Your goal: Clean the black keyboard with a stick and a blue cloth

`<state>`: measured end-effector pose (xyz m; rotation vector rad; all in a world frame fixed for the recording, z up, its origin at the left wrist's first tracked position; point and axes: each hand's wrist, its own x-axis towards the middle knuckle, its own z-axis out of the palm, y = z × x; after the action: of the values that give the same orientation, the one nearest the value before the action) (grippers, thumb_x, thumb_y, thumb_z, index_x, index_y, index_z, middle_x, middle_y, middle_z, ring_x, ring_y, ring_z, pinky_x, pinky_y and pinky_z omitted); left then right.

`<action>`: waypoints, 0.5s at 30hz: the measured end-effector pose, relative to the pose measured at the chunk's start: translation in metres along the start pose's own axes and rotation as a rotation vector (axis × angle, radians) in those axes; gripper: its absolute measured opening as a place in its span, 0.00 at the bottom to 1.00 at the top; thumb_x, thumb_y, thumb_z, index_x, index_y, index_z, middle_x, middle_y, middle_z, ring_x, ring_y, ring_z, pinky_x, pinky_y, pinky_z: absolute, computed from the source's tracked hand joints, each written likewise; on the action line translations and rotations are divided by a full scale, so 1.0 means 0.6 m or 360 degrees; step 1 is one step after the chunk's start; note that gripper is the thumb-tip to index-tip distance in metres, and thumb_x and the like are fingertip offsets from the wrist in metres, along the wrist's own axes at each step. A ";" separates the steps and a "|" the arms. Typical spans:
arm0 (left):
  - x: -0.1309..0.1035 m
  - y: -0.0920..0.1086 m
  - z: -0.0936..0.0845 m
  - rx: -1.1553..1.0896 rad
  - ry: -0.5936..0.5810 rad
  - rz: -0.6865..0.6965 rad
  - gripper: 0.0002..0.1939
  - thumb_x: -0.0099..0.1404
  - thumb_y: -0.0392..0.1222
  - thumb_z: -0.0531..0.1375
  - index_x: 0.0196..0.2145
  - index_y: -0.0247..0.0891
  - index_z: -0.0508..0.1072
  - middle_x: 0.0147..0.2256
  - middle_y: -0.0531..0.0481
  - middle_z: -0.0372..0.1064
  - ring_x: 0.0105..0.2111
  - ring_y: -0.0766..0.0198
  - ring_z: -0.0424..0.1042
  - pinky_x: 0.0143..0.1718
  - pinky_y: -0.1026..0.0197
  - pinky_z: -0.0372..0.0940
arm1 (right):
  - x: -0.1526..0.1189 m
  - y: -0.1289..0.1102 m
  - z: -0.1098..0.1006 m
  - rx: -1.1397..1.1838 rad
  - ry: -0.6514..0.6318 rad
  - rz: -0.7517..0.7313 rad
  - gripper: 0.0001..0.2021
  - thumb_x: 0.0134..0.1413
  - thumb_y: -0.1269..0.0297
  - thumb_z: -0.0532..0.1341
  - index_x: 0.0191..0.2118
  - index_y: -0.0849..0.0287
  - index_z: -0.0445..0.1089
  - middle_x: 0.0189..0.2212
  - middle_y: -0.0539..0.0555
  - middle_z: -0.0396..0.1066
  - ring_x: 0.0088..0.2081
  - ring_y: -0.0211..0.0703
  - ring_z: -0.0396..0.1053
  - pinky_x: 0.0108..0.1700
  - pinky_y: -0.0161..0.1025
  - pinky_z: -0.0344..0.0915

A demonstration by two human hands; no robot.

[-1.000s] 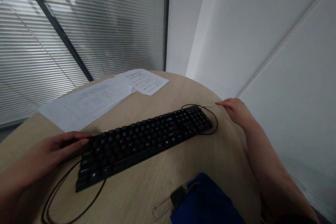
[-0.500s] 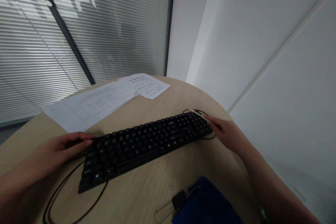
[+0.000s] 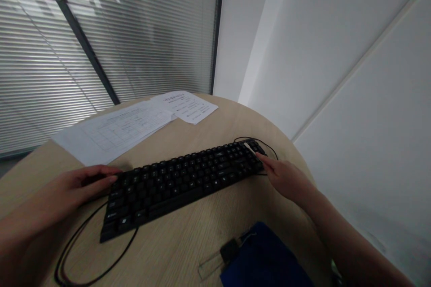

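Between both hands, black keyboard (image 3: 183,181), seemingly corded.

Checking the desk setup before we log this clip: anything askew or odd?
The keyboard lies skewed on the round table, with its cable looping loose off the near-left corner. The left hand is at one end, the right hand at the other, holding a thin white stick over the keys. Papers overlap untidily.

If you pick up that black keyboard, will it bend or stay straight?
The keyboard would probably stay straight: it looks like one long rigid slab lying flat on the table. With the left hand and right hand at its ends, it should lift evenly. Its floppy cable would likely dangle and drag.
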<state>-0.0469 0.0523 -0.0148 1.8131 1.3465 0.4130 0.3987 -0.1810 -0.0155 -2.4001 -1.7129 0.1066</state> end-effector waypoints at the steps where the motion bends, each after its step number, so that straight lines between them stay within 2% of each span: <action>1: 0.000 -0.001 0.000 -0.0001 0.0005 0.0006 0.32 0.43 0.67 0.67 0.38 0.41 0.80 0.39 0.46 0.81 0.42 0.46 0.79 0.54 0.43 0.69 | -0.003 -0.002 -0.002 -0.0035 -0.0037 0.0005 0.24 0.68 0.62 0.48 0.66 0.50 0.63 0.41 0.60 0.80 0.39 0.53 0.78 0.40 0.43 0.69; 8: 0.006 -0.015 -0.005 0.0029 -0.0012 -0.0042 0.33 0.44 0.69 0.66 0.41 0.41 0.80 0.41 0.46 0.81 0.42 0.47 0.79 0.54 0.43 0.70 | -0.047 -0.013 -0.031 -0.0198 -0.0162 0.0031 0.25 0.68 0.64 0.46 0.66 0.48 0.64 0.41 0.58 0.80 0.41 0.53 0.78 0.40 0.43 0.69; 15: 0.012 -0.024 -0.005 0.0019 -0.0011 0.0044 0.33 0.46 0.68 0.66 0.43 0.42 0.80 0.42 0.45 0.81 0.43 0.44 0.79 0.55 0.40 0.68 | -0.087 -0.012 -0.050 -0.0243 -0.0197 0.0029 0.24 0.68 0.63 0.47 0.64 0.46 0.65 0.39 0.58 0.80 0.38 0.52 0.79 0.37 0.42 0.69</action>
<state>-0.0556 0.0615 -0.0255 1.8433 1.3230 0.4136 0.3798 -0.2316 0.0126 -2.5684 -1.8144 0.1341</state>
